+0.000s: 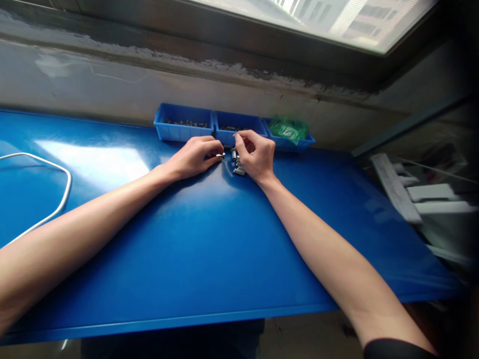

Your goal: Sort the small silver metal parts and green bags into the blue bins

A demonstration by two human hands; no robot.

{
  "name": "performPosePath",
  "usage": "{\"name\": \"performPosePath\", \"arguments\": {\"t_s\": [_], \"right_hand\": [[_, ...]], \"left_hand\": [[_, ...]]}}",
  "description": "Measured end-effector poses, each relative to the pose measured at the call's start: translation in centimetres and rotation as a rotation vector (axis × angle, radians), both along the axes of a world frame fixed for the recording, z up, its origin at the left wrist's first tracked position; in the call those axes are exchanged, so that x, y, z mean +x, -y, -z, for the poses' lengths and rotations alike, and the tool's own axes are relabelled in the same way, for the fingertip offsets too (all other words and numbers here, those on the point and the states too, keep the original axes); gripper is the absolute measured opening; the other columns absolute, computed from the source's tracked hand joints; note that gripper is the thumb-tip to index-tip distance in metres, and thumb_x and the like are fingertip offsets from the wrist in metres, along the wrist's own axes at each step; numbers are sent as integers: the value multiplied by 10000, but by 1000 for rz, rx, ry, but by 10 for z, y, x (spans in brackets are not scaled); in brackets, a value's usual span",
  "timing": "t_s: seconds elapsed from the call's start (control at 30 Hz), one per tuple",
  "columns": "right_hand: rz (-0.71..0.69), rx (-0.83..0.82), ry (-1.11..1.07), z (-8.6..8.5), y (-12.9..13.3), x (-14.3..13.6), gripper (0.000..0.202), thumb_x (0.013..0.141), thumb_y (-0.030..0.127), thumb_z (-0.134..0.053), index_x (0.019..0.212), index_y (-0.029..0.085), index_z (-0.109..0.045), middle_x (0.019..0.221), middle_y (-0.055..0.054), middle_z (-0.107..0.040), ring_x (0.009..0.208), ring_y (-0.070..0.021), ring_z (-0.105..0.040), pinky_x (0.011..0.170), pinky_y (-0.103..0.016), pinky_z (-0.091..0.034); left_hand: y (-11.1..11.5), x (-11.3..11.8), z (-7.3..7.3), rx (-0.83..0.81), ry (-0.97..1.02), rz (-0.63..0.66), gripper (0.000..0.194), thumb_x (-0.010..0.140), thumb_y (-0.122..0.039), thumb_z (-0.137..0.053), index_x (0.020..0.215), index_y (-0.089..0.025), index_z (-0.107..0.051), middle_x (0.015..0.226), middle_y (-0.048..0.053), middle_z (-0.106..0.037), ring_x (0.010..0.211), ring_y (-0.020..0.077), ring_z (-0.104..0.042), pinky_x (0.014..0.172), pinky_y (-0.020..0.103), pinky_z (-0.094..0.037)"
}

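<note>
My left hand (199,155) is closed in a pinch on a small shiny metal part (220,155), held just above the blue tabletop in front of the bins. Across from it, my right hand (258,155) has thumb and forefinger pressed together near the front wall of the middle bin. Whatever sits between those fingertips is too small to make out. Several small metal pieces (239,170) lie on the table beside and partly behind my right hand.
Three joined blue bins stand along the wall: the left bin (179,132) and middle bin (224,133) hold small metal parts, the right one a green plastic bag (287,129). A white cable (69,182) curves across the table's left. White objects (430,192) stand at the right.
</note>
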State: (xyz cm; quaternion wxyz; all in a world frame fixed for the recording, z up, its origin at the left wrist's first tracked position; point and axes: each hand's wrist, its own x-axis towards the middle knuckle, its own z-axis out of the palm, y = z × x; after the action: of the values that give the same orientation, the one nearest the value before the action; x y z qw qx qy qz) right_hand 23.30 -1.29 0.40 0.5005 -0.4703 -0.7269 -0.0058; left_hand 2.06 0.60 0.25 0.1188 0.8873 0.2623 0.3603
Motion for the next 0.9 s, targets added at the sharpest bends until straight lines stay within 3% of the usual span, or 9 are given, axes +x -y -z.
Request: {"name": "performPosePath", "arguments": {"t_s": [0.2, 0.3, 0.53, 0.67, 0.9], "right_hand": [[-22, -1, 12, -1, 1, 0, 337, 1014, 458, -565, 908, 195, -749, 703, -10, -704, 568, -153, -595, 662, -305, -483], [-39, -12, 24, -1, 3, 0, 324, 1009, 443, -568, 908, 196, -751, 695, -8, -705, 562, -151, -595, 656, -301, -484], [-65, -23, 28, -2, 3, -1, 268, 984, 395, -586, 902, 205, -756, 680, -6, -706, 555, -153, -598, 643, -297, -490], [-93, -58, 35, -3, 5, 0, 241, 971, 380, -591, 935, 206, -755, 686, -3, -700, 555, -153, -594, 643, -298, -493], [-172, -58, 152, -4, 9, 0, 219, 885, 309, -670, 1055, 205, -761, 796, -12, -743, 593, -155, -583, 688, -310, -507]], "left_hand": [[0, 1, -1, -35, -69, -57, 303, 988, -266, -574, 1252, -184, -699, 1037, 74, -772, 929, 212, -720, 854, 306, -532], [1, 1, -2, -22, -91, -93, 335, 1029, -276, -487, 1288, -188, -680, 1061, 79, -759, 949, 212, -705, 872, 313, -529], [1, 2, -2, -39, 9, -74, 331, 1068, -317, -430, 1230, -165, -676, 1025, 69, -759, 878, 176, -698, 802, 275, -515], [-1, 2, -3, -71, 138, -70, 258, 1007, -311, -564, 1166, -163, -702, 903, 36, -755, 773, 156, -692, 757, 263, -526], [0, 0, -3, -243, 389, 14, 216, 906, -360, -732, 975, -155, -745, 997, 71, -756, 907, 209, -749, 877, 348, -617]]}}
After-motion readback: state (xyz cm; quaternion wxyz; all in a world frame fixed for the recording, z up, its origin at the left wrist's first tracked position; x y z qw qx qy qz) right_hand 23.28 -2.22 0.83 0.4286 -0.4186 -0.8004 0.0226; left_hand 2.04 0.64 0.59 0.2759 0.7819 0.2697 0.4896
